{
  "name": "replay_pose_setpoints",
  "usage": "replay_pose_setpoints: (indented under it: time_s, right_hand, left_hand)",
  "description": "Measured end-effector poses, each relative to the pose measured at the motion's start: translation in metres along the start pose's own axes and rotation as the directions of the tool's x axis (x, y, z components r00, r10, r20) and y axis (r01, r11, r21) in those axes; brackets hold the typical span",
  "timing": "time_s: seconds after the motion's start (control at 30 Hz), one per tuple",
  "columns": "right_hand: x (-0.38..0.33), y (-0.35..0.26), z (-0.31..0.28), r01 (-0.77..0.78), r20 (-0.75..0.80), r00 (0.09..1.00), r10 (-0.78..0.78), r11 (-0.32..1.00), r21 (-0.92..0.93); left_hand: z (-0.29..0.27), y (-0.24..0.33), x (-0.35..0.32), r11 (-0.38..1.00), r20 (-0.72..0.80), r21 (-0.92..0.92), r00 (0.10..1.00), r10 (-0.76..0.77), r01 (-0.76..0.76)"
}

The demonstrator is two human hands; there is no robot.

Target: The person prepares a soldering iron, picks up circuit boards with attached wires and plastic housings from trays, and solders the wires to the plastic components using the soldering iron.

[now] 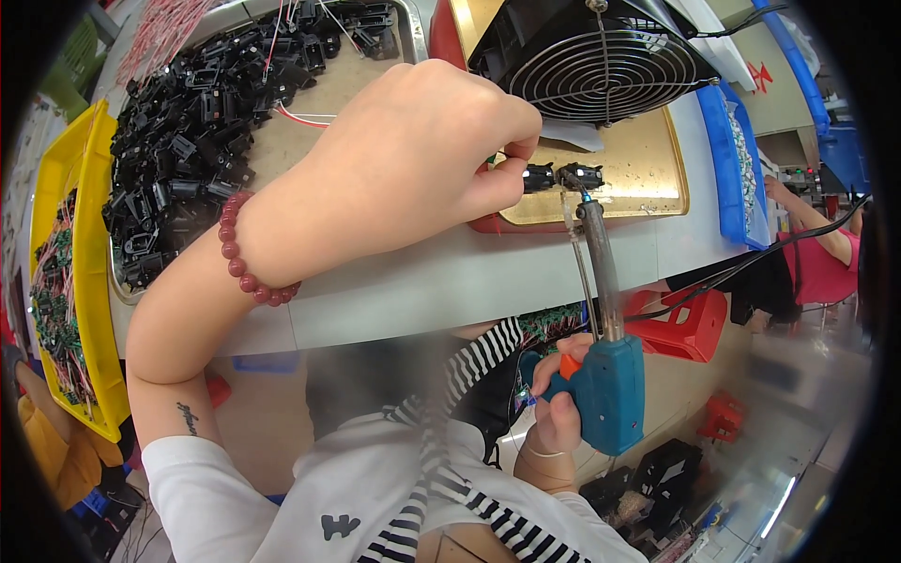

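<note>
My left hand [441,141], with a red bead bracelet at the wrist, reaches over the gold tray [648,178]. Its thumb and fingers are pinched at the end of a small black plastic part [539,178]; a bit of green shows between the fingers, mostly hidden. A second black plastic part [584,174] lies just right of it. My right hand [556,418] is closed round the handle of a teal soldering gun [610,394] with an orange trigger. The gun points upward, its tip at the two black parts, and a thin feed tube runs alongside its barrel.
A black fan [605,70] with a wire grille stands behind the gold tray. At left, a metal tray [413,28] holds many black parts, beside a yellow bin [99,357] of green boards and wires. A blue bin [723,169], red stool [690,328] and another person's arm [817,220] are at right.
</note>
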State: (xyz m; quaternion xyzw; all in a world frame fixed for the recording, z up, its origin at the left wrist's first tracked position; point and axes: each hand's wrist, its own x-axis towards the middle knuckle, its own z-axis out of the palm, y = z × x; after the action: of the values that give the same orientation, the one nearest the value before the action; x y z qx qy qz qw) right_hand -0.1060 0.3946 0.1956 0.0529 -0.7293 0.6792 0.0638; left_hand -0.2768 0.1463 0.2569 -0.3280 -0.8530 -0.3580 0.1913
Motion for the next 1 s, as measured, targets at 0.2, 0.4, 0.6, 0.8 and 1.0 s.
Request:
replay_pose_setpoints:
  time_s: [0.2,0.4,0.6,0.8,1.0]
  right_hand:
    - [0.0,0.0,0.0,-0.016,0.001,1.0,0.016,1.0,-0.008]
    - [0.001,0.001,-0.002,-0.003,0.017,1.0,0.003,1.0,-0.014]
    - [0.003,-0.001,-0.003,0.005,0.033,0.999,-0.007,0.999,0.046]
    - [0.005,0.002,-0.002,0.021,-0.023,1.0,-0.016,0.973,0.23]
    - [0.006,0.006,-0.007,0.055,-0.024,0.998,-0.05,0.959,0.28]
  left_hand:
    - [0.0,0.0,0.0,1.0,0.003,0.002,1.0,-0.007,0.007]
    - [0.001,0.0,0.0,1.0,0.011,-0.004,1.0,-0.011,0.011]
    - [-0.004,0.002,0.001,0.994,0.055,-0.085,0.996,-0.068,0.072]
    - [-0.02,-0.005,0.008,0.885,0.266,-0.397,0.953,-0.142,0.243]
    - [-0.026,-0.018,0.005,0.975,0.336,-0.218,0.935,0.11,-0.037]
